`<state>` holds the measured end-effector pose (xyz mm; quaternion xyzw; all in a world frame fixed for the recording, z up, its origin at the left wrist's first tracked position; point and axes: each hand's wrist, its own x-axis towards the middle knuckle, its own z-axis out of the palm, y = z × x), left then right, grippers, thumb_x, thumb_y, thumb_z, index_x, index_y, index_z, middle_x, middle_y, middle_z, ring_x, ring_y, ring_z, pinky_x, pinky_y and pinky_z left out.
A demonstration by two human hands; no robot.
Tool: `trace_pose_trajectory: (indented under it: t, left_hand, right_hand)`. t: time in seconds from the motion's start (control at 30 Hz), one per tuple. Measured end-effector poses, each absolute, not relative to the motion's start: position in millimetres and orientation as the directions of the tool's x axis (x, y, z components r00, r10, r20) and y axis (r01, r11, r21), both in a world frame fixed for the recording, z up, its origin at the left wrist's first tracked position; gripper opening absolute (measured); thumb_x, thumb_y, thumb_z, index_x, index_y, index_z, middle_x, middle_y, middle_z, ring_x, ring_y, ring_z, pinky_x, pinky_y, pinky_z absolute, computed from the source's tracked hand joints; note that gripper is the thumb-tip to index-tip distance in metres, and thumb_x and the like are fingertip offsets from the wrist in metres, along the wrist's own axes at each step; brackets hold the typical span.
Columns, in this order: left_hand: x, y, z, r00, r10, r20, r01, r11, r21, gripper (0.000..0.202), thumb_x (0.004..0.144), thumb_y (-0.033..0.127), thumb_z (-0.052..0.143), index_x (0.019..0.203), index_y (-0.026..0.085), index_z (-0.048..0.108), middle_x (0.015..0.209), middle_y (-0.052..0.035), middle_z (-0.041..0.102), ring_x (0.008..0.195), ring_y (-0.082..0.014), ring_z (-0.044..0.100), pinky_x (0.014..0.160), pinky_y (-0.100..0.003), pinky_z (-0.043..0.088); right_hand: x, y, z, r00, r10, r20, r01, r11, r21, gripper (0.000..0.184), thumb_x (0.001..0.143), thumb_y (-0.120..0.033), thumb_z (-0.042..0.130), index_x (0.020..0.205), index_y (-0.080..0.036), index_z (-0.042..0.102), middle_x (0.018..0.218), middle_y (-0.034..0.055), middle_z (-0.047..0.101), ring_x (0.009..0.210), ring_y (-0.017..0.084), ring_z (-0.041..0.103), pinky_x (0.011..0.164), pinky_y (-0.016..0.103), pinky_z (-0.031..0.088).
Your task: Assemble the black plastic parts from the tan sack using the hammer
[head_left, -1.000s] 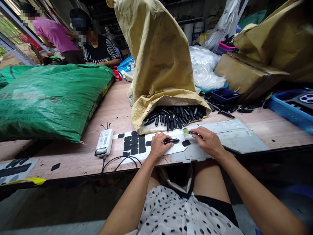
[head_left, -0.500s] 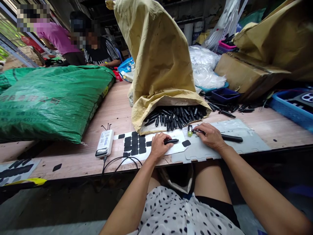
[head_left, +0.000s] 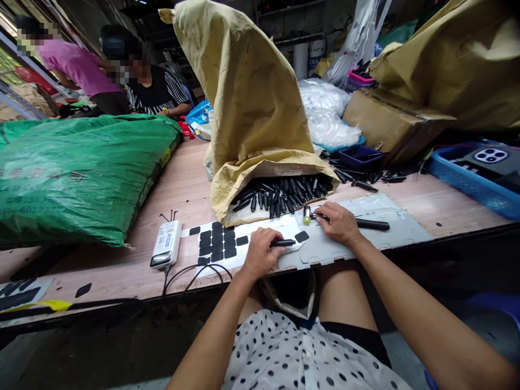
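Note:
My left hand [head_left: 260, 252] is closed round a short black pen-shaped part [head_left: 283, 243], holding it down on a white backing sheet [head_left: 247, 244] that carries several black rectangular pads [head_left: 218, 245]. A single black pad [head_left: 301, 236] lies just right of the part's tip. My right hand [head_left: 339, 222] grips a small hammer by its black handle [head_left: 371, 224]. The hammer's yellow-green head [head_left: 306, 215] rests near the sheet's top right corner. Both hands work on a grey plastic mat [head_left: 377, 227] at the table's near edge.
A tan paper sack [head_left: 252, 108] lies open behind my hands, spilling several black parts [head_left: 284, 193]. A white power bank [head_left: 166, 245] with a cable sits left. A green sack [head_left: 77, 173], cardboard box [head_left: 390, 122], blue trays [head_left: 475, 173] and two seated people [head_left: 150, 81] surround the wooden table [head_left: 182, 184].
My right hand drew the hammer up and back, so its head now rests farther from the black part and the handle shows behind the hand. My left hand kept holding the part in place.

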<state>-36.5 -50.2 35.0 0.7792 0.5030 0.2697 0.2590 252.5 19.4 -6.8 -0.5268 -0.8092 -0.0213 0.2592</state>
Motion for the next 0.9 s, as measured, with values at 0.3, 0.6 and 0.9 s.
trace_pose_trajectory:
  t: [0.3, 0.6, 0.9]
  left_hand:
    - [-5, -147, -7, 0.515, 0.818, -0.255, 0.661, -0.189, 0.727, 0.026, 0.076, 0.024, 0.072, 0.102, 0.026, 0.069, 0.096, -0.0011, 0.072, 0.084, -0.0230, 0.068, 0.068, -0.031, 0.047]
    - [-3, -113, 24, 0.634, 0.752, -0.182, 0.533, -0.254, 0.807, 0.016, 0.086, 0.024, 0.064, 0.097, 0.027, 0.075, 0.084, 0.0006, 0.073, 0.072, -0.0158, 0.065, 0.064, -0.026, 0.046]
    - [-47, 48, 47, -0.276, 0.944, 0.180, 0.888, 0.179, 0.424, 0.020, 0.089, 0.031, 0.062, 0.096, 0.016, 0.072, 0.104, -0.0137, 0.069, 0.095, -0.0276, 0.067, 0.081, -0.036, 0.049]
  right_hand:
    - [254, 22, -10, -0.310, 0.831, 0.462, 0.856, 0.456, -0.246, 0.016, 0.086, -0.022, 0.059, 0.097, -0.022, 0.070, 0.094, 0.0053, 0.067, 0.093, 0.023, 0.059, 0.084, 0.034, 0.044]
    - [252, 20, -9, -0.306, 0.833, 0.461, 0.854, 0.454, -0.253, 0.015, 0.086, -0.022, 0.059, 0.096, -0.022, 0.070, 0.092, 0.0048, 0.066, 0.092, 0.022, 0.059, 0.083, 0.034, 0.044]
    - [252, 20, -9, -0.293, 0.836, 0.464, 0.856, 0.446, -0.262, 0.014, 0.087, -0.023, 0.059, 0.096, -0.023, 0.070, 0.093, 0.0048, 0.067, 0.093, 0.022, 0.059, 0.082, 0.033, 0.045]
